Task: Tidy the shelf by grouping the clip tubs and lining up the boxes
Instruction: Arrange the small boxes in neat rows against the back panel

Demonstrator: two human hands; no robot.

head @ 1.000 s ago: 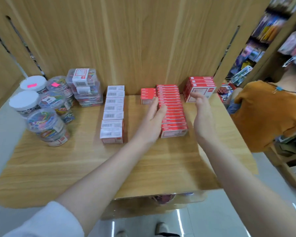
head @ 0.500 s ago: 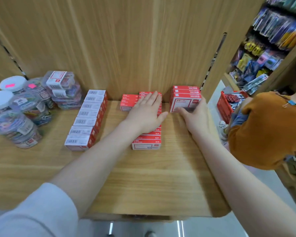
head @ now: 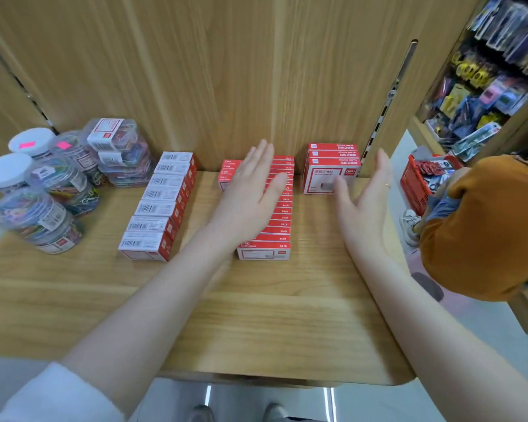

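A long row of red staple boxes [head: 275, 229] runs front to back at the shelf's middle. My left hand [head: 253, 190] lies flat over its left side, fingers straight. A short stack of small red boxes [head: 227, 172] sits behind that hand. My right hand [head: 363, 196] hovers open, palm facing left, just right of a stack of larger red boxes [head: 329, 166] at the back. Another row of boxes with white barcode tops [head: 160, 205] stands to the left. Clear clip tubs [head: 43, 190] of coloured clips are clustered at the far left.
The wooden shelf [head: 256, 324] has bare board in front of the rows. A wooden back panel [head: 226, 71] rises behind. To the right, a person in an orange top [head: 482, 233] crouches beside a red basket [head: 418, 184] near a shelf of packaged goods.
My right hand has come off the larger red stack and now hovers open beside it. My left hand stays flat on the middle row. The view has shifted slightly.
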